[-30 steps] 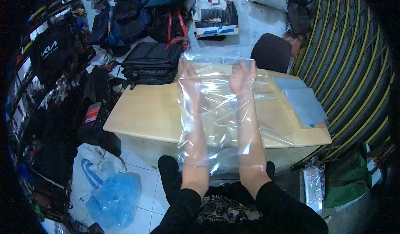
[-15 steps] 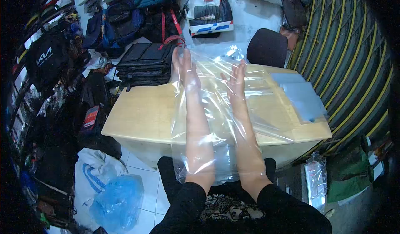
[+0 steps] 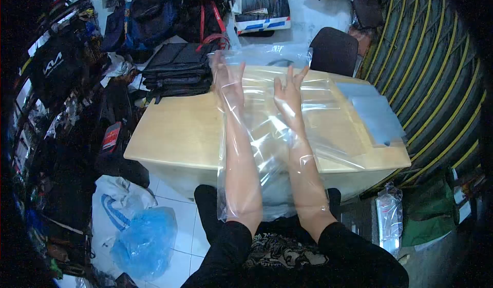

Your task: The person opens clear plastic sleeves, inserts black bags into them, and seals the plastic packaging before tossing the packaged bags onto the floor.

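A large clear plastic bag (image 3: 267,149) is drawn over both my forearms, its opening near my elbows. Inside it, my left hand (image 3: 228,82) reaches to the far left corner with its fingers apart. My right hand (image 3: 290,94) is in the bag too, fingers spread and pointing away from me, below the far edge. Neither hand grips anything. Under the bag lies the pale wooden table (image 3: 169,134). On its right part, another clear plastic sheet or bag (image 3: 341,134) lies flat.
Bluish plastic sheets (image 3: 377,118) lie at the table's right end. Stacked black bags (image 3: 177,70) stand behind its left side, a dark chair back (image 3: 335,51) behind its right. A blue plastic bag (image 3: 146,242) is on the floor. A folding shutter (image 3: 426,82) borders the right.
My right hand has spread its fingers wider and turned slightly. My left fingers have parted more. The bag's far end has opened out flatter and wider between the hands.
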The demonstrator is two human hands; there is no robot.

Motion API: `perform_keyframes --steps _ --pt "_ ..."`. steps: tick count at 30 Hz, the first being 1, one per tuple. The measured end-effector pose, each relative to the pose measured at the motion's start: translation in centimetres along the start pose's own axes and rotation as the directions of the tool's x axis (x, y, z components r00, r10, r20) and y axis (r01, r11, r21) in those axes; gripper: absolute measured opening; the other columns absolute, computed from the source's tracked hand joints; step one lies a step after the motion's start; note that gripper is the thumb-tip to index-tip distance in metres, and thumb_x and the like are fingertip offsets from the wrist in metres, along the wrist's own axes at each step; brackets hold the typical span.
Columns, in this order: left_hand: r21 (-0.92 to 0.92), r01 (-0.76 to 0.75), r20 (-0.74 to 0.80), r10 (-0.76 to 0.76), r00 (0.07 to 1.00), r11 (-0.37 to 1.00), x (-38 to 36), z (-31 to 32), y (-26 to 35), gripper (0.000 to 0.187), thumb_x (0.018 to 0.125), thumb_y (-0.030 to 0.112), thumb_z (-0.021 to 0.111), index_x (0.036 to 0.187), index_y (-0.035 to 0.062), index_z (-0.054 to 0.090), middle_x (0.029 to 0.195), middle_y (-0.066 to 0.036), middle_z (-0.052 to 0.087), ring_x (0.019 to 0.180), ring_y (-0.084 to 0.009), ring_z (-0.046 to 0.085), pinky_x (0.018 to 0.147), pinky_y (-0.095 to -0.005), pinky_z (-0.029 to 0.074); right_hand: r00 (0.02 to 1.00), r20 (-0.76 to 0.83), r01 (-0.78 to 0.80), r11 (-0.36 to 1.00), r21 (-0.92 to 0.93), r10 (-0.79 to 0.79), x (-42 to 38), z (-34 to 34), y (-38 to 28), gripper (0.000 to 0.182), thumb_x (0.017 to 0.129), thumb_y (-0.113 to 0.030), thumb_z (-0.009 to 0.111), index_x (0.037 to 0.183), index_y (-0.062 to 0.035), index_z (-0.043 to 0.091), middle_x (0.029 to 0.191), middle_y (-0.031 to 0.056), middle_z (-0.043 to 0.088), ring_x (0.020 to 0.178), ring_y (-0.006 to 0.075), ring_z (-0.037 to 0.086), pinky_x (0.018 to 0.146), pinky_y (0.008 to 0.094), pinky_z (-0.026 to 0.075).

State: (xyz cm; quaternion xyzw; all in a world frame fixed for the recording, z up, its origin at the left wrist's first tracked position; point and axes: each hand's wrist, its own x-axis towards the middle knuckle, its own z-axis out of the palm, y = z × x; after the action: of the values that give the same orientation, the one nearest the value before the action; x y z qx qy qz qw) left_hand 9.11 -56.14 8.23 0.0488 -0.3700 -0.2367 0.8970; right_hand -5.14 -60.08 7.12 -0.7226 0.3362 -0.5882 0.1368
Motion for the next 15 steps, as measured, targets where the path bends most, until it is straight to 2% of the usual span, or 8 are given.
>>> perform_keyframes --steps 2,4,7,8,10,11,14,15 --pt "-0.019 0.001 0.026 -0.001 1.0 1.0 -0.7 0.1 -0.4 0.061 0.096 0.03 0.049 0.146 0.0116 0.02 0.152 -0.003 0.016 0.141 -0.0232 0.011 0.105 -0.0544 0.033 0.976 0.066 -0.197 0.973 -0.119 0.206 0.1 -0.7 -0.5 0.082 0.087 -0.022 0.054 0.147 -0.0067 0.001 0.149 0.0318 -0.003 0.132 0.0501 0.022 0.103 0.0448 0.036" --pt "-0.018 0.028 -0.017 -0.028 0.999 0.999 -1.3 -0.2 -0.8 0.062 0.094 0.033 0.053 0.144 0.009 0.025 0.153 -0.003 0.014 0.142 -0.0239 0.011 0.106 -0.0549 0.032 0.991 -0.126 0.03 0.988 -0.149 -0.049 0.7 0.8 1.9 0.086 0.087 -0.022 0.054 0.147 -0.0067 -0.006 0.149 0.0314 0.0 0.132 0.0506 0.023 0.102 0.0446 0.037" --pt "-0.031 0.061 -0.096 -0.064 0.993 0.998 -0.9 -1.7 -2.5 0.061 0.094 0.041 0.049 0.145 0.0149 0.027 0.153 -0.003 0.017 0.142 -0.0242 0.01 0.104 -0.0571 0.032 0.984 -0.175 -0.04 0.998 -0.054 0.03 1.1 2.5 2.0 0.078 0.088 -0.027 0.055 0.145 0.0018 0.011 0.144 0.0338 0.021 0.134 0.0431 0.026 0.106 0.0392 0.032" --pt "-0.04 0.062 -0.109 -0.066 0.992 0.997 -1.2 -1.8 -3.2 0.062 0.094 0.044 0.047 0.145 0.016 0.027 0.153 -0.002 0.017 0.142 -0.0244 0.01 0.104 -0.0581 0.031 0.986 0.023 -0.167 0.985 -0.032 0.168 1.5 1.9 0.9 0.073 0.088 -0.027 0.054 0.142 0.0039 0.017 0.139 0.0331 0.029 0.131 0.0415 0.032 0.104 0.0387 0.034" --pt "-0.052 0.061 -0.142 -0.068 0.988 0.997 -2.1 -1.4 -4.5 0.064 0.093 0.05 0.045 0.145 0.0181 0.026 0.153 -0.002 0.018 0.142 -0.0247 0.01 0.103 -0.0599 0.03 0.818 0.416 -0.409 0.91 -0.066 0.398 2.2 0.2 -2.2 0.064 0.088 -0.025 0.054 0.137 0.0081 0.031 0.13 0.0319 0.046 0.124 0.0382 0.044 0.101 0.0376 0.037" --pt "0.005 0.131 -0.229 -0.127 0.965 0.991 -2.3 0.4 -3.8 0.065 0.093 0.05 0.044 0.146 0.0198 0.024 0.152 0.0 0.021 0.142 -0.0239 0.013 0.103 -0.0611 0.026 0.92 0.219 -0.343 0.938 0.044 0.326 0.9 1.3 -3.1 0.053 0.089 -0.025 0.053 0.129 0.0088 0.044 0.115 0.0298 0.058 0.115 0.0345 0.054 0.098 0.0357 0.04" --pt "-0.056 0.265 -0.246 -0.271 0.931 0.963 0.7 -3.2 -6.6 0.065 0.093 0.048 0.046 0.147 0.0207 0.021 0.153 0.001 0.02 0.141 -0.022 0.014 0.105 -0.061 0.019 0.91 0.329 -0.324 0.929 0.179 0.254 -2.7 -0.5 -5.8 0.049 0.091 -0.018 0.049 0.133 0.0069 0.041 0.125 0.0279 0.053 0.117 0.0322 0.053 0.099 0.034 0.039" --pt "-0.047 0.267 -0.261 -0.269 0.927 0.963 1.4 -3.7 -7.3 0.065 0.093 0.048 0.046 0.147 0.0205 0.021 0.153 0.001 0.019 0.141 -0.0216 0.014 0.105 -0.0613 0.017 0.926 0.272 -0.342 0.884 0.319 0.261 -5.1 -0.5 -5.5 0.048 0.092 -0.014 0.047 0.135 0.0057 0.038 0.129 0.0257 0.05 0.12 0.03 0.051 0.1 0.0329 0.038"
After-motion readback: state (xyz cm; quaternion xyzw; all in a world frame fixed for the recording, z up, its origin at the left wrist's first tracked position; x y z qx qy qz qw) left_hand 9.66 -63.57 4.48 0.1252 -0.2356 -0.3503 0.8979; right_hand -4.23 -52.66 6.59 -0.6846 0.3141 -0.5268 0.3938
